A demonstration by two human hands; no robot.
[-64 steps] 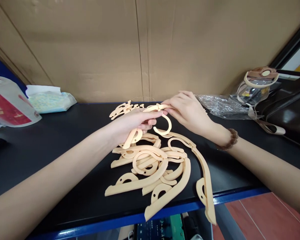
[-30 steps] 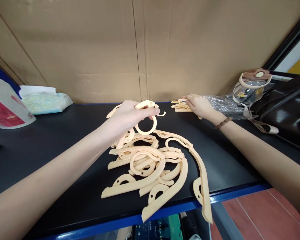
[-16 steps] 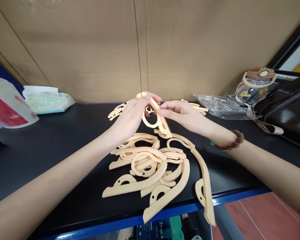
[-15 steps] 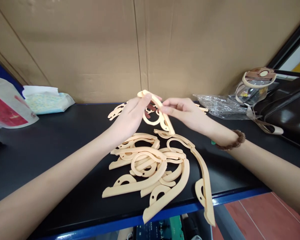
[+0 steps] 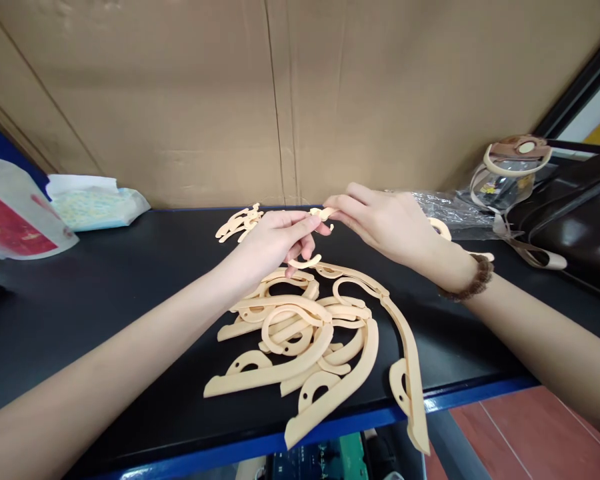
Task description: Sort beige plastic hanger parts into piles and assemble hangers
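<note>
My left hand (image 5: pixel 283 243) pinches the middle of a cream plastic folding hanger (image 5: pixel 322 213) between thumb and finger, above the black table. The hanger's curved hook (image 5: pixel 305 263) hangs under the left fingers. My right hand (image 5: pixel 380 220) is closed on the same hanger, palm down, and hides most of the arm on that side. A loop and a tip of cream plastic show beyond the right wrist. Below the hands lies a heap of similar folding hangers (image 5: pixel 300 367), overlapping, with one long hanger (image 5: pixel 407 340) reaching over the front edge.
Smaller cream pieces (image 5: pixel 237 223) lie at the back, partly behind my left hand. A tissue pack (image 5: pixel 97 203) and a white-and-red bag (image 5: pixel 20 213) stand left. Clear plastic wrap (image 5: pixel 460 213), a clear cup (image 5: pixel 513 173) and a dark bag (image 5: pixel 575 213) are right. Cardboard (image 5: pixel 180 100) closes the back.
The hanger was tilted, one arm pointing down toward the heap. Now it is turned level, with an arm out to the right behind my right hand, which has swung over it.
</note>
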